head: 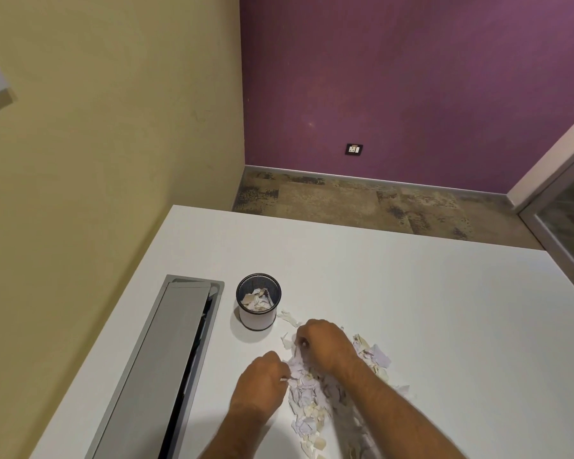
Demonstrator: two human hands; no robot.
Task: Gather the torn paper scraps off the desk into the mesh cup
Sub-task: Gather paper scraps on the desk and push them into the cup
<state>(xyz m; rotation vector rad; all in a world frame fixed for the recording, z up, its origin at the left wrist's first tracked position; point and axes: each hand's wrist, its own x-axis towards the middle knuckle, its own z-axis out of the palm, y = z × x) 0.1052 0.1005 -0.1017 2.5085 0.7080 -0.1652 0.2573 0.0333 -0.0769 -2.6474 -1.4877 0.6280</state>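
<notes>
A pile of torn white and cream paper scraps (312, 402) is strewn over the white desk (444, 326) near its front edge. The black mesh cup (258, 301) stands upright to the upper left of the pile, with several scraps inside it. My right hand (322, 342) is curled over the pile's far end and grips a bunch of scraps. My left hand (262, 382) sits at the pile's left edge, its fingers pinching scraps. My arms hide part of the pile.
A long grey cable tray lid (166, 366), slightly ajar, is set into the desk left of the cup. A yellow wall runs along the desk's left side. Beyond the desk's far edge lie carpet and a purple wall.
</notes>
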